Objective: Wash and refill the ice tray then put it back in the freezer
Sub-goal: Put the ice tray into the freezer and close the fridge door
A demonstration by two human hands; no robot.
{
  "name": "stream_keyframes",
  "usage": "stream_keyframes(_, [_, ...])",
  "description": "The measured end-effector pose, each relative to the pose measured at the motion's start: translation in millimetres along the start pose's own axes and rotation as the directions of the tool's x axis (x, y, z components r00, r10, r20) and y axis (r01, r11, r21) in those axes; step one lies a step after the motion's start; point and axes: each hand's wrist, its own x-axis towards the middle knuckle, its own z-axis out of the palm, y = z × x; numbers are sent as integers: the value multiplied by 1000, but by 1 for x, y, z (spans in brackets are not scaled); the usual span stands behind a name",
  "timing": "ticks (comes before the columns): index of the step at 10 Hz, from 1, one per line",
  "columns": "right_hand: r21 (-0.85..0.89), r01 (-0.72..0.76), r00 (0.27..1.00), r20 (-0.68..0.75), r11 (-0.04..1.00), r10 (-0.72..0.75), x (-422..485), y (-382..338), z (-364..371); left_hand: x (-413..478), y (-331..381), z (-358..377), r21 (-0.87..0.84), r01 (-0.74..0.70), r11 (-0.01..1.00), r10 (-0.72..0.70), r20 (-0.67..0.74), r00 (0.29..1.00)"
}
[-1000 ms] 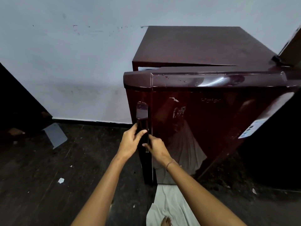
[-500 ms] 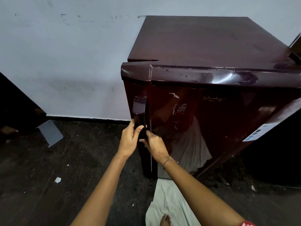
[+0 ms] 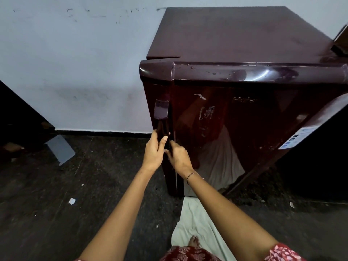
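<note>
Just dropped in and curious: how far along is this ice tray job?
Nearly done, it seems. No tray is in view, and the fridge door has swung almost shut since a second ago. Left hand and right hand grip its handle. Left: pressing it closed.

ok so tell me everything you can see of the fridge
The fridge is a single-door unit, glossy dark maroon, standing on the floor by the pale wall. Its door looks shut or nearly so, scuffed white in patches, with droplets on the top trim and a label at its right edge. The left hand grips the vertical handle; the right hand touches it lower down.
</note>
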Motion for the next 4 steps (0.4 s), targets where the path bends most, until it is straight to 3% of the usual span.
stream_keyframes(2, [101, -89, 995, 50, 991, 85, -21, -1, -3, -19, 3, 9, 97, 81, 992, -78, -26, 997])
stream_keyframes(4, [149, -176, 984, -3, 973, 179, -69, 8, -6, -52, 16, 10, 209, 142, 967, -147, 8, 989])
